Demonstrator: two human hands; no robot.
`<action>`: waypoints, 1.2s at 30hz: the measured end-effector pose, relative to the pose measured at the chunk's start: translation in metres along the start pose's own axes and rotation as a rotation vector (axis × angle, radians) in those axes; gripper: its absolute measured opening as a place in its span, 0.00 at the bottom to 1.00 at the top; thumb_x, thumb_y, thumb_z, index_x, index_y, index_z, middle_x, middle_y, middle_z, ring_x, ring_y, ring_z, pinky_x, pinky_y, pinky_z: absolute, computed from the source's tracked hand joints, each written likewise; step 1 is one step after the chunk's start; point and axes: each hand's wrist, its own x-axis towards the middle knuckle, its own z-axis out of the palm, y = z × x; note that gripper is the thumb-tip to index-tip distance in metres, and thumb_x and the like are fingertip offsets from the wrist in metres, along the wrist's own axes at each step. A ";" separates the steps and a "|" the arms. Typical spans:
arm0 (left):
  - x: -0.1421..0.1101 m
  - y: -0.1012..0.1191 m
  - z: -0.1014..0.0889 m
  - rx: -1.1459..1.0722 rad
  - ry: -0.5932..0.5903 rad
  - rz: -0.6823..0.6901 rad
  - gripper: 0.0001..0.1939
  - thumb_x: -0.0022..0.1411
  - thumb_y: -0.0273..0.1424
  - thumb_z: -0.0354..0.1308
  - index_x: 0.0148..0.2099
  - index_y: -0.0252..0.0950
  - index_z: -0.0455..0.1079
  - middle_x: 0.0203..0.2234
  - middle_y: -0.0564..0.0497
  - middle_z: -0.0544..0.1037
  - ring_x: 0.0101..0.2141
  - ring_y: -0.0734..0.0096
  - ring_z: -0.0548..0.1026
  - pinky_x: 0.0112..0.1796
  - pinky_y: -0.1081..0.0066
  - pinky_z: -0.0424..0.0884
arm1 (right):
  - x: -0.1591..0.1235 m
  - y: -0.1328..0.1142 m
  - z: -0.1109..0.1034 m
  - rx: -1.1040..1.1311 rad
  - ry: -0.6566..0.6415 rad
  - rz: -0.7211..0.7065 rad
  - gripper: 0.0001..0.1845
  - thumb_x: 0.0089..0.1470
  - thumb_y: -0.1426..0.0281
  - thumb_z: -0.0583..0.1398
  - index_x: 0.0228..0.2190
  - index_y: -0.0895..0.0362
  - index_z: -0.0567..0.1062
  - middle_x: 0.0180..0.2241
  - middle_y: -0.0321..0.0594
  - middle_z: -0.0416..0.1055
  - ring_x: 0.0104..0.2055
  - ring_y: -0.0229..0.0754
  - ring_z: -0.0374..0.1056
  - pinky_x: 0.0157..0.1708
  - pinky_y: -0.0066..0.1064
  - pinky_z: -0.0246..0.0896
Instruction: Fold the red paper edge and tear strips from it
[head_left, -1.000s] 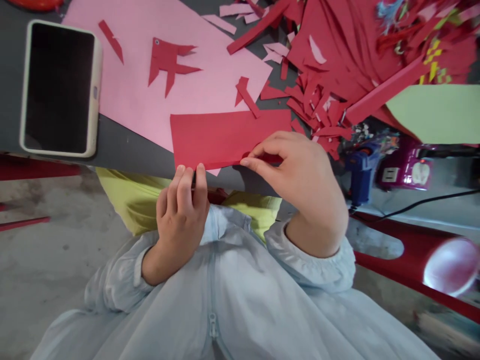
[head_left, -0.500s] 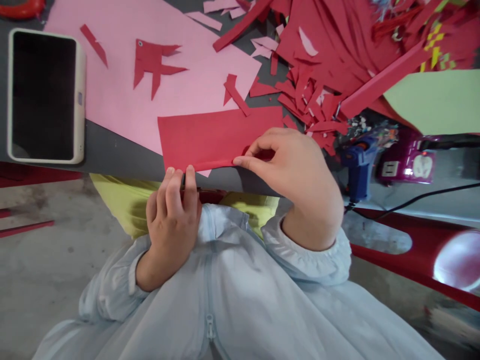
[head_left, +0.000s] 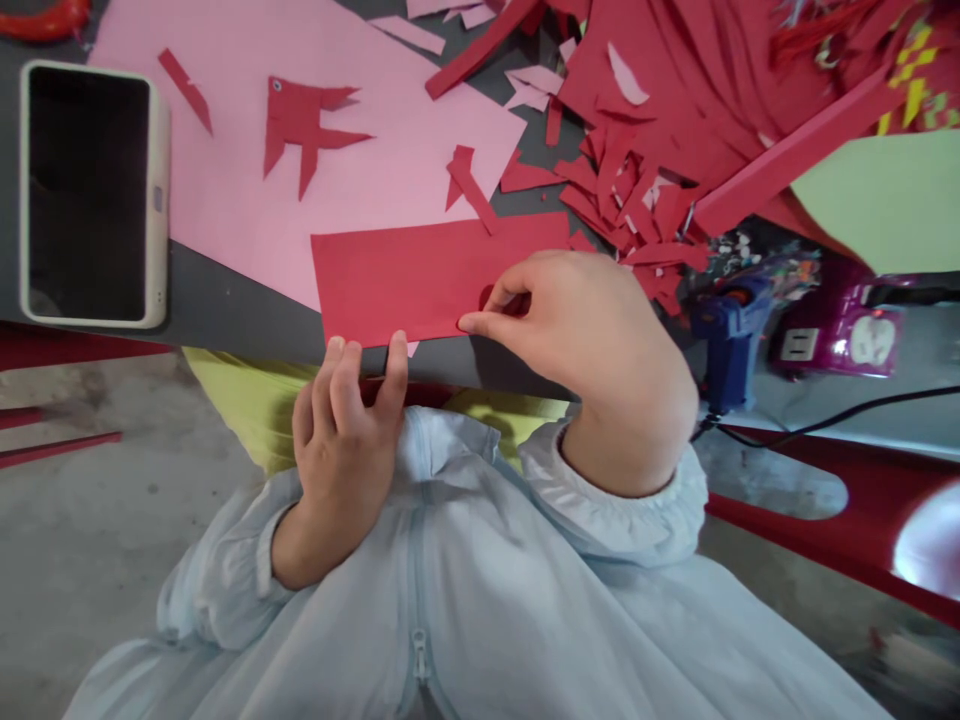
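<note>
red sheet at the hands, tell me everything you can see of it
The red sheet is a long, plain, roughly rectangular piece that looks like paper. It lies mostly flat, partly over the pink sheet. The left hand has fingertips at its near edge; the right hand pinches that edge and hides its near right part. A red strip overlaps its far edge.
</note>
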 end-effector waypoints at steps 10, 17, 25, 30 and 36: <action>0.004 0.013 0.003 0.205 0.024 0.055 0.32 0.67 0.29 0.61 0.69 0.53 0.59 0.54 0.35 0.73 0.56 0.46 0.75 0.47 0.55 0.76 | 0.000 0.004 0.003 -0.022 0.023 -0.058 0.12 0.57 0.62 0.63 0.23 0.52 0.77 0.31 0.44 0.77 0.34 0.49 0.69 0.32 0.39 0.54; -0.006 0.010 0.007 0.169 0.033 0.079 0.32 0.66 0.34 0.62 0.70 0.43 0.59 0.56 0.31 0.73 0.61 0.42 0.71 0.52 0.53 0.74 | -0.007 -0.008 0.003 -0.094 0.039 -0.104 0.11 0.60 0.64 0.60 0.27 0.53 0.79 0.33 0.45 0.77 0.38 0.51 0.70 0.38 0.40 0.57; -0.016 0.009 0.006 0.129 0.064 0.046 0.29 0.68 0.33 0.61 0.68 0.40 0.62 0.59 0.33 0.73 0.64 0.49 0.67 0.58 0.54 0.66 | -0.002 -0.019 0.010 -0.010 0.024 -0.157 0.12 0.61 0.62 0.59 0.28 0.51 0.78 0.34 0.44 0.78 0.39 0.52 0.71 0.38 0.40 0.58; -0.015 0.008 0.002 0.121 0.053 0.027 0.28 0.69 0.32 0.59 0.68 0.35 0.61 0.58 0.35 0.75 0.62 0.54 0.70 0.54 0.63 0.68 | -0.002 -0.017 0.011 -0.007 0.040 -0.152 0.14 0.61 0.60 0.59 0.26 0.49 0.77 0.32 0.43 0.78 0.37 0.52 0.70 0.37 0.41 0.58; -0.013 0.006 0.004 -0.035 0.054 -0.062 0.32 0.70 0.30 0.55 0.72 0.32 0.53 0.58 0.36 0.75 0.59 0.55 0.73 0.50 0.65 0.70 | -0.001 -0.016 0.012 -0.020 0.040 -0.138 0.15 0.60 0.59 0.60 0.24 0.49 0.76 0.31 0.43 0.77 0.36 0.52 0.70 0.37 0.41 0.58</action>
